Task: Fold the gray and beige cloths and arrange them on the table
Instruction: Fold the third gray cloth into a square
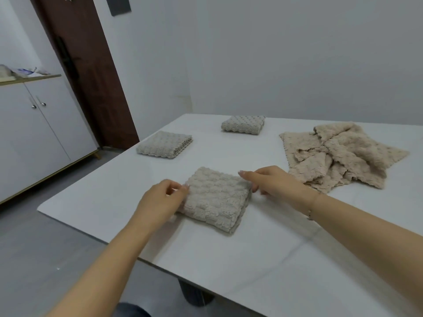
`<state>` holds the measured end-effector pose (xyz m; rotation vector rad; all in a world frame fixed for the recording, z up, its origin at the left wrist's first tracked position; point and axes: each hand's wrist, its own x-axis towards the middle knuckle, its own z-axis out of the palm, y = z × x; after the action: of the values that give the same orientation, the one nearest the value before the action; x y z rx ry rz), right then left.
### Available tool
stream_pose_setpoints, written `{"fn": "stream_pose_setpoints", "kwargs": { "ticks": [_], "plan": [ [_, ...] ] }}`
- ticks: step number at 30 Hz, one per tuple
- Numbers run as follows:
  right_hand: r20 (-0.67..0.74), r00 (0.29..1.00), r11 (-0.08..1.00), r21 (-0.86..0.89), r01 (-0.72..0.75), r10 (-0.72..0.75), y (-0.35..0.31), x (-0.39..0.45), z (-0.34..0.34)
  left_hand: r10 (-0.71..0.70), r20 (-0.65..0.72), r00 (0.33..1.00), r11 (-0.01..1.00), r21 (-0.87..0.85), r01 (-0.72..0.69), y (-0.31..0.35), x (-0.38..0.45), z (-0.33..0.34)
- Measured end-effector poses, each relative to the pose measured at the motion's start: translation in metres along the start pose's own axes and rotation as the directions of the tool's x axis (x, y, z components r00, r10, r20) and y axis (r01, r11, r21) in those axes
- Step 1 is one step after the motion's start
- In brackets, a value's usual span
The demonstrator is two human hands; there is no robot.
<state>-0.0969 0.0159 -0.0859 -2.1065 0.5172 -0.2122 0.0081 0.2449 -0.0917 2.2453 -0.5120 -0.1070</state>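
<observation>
A folded square of nubbly gray terry cloth [216, 200] lies near the left front corner of the white desk [263, 259], and both hands are at its sides. The left hand [160, 200] has its fingertips drawn together against the cloth's left edge, seemingly pinching or nudging the layers there. The right hand [270, 181] rests at the far right corner of the square, fingers loosely curled, the forefinger laid along the top edge; whether it grips the fabric I cannot tell.

The folding of this piece looks finished, so the step in hand seems to be squaring it up and settling its place. Two more folded gray cloths already sit in order: one [164, 145] by the left edge, another [243, 125] toward the far edge.

Towards the right edge lies a rumpled heap of beige terry cloths [343, 156], unfolded and overlapping, just beyond the right wrist.

I'd judge the gray share nearly done. The next move calls for letting go of this square without disturbing its layers, then reaching right to draw a single beige cloth free of the tangle and spread it flat on the open desk in front.
</observation>
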Motion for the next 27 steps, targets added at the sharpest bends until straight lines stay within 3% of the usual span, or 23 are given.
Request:
{"fn": "stream_pose_setpoints", "kwargs": {
  "ticks": [14,21,25,27],
  "plan": [
    [0.051,0.997,0.999,0.023,0.050,-0.051,-0.015,-0.003,0.047,-0.104,0.011,0.995,0.990,-0.095,0.105,-0.036,-0.018,-0.032],
    [0.020,0.996,0.993,-0.073,0.088,-0.087,-0.019,-0.009,0.053,-0.095,0.000,0.995,0.993,-0.072,0.095,-0.040,-0.029,-0.038],
    [-0.040,0.988,0.979,-0.146,0.143,-0.150,-0.021,-0.020,0.042,0.040,-0.057,0.998,0.989,0.146,-0.031,-0.032,-0.030,-0.037],
    [-0.040,0.983,0.965,-0.198,0.170,-0.181,-0.020,-0.027,0.031,0.180,-0.078,0.981,0.975,0.146,-0.167,-0.017,-0.031,-0.035]
  ]
}}
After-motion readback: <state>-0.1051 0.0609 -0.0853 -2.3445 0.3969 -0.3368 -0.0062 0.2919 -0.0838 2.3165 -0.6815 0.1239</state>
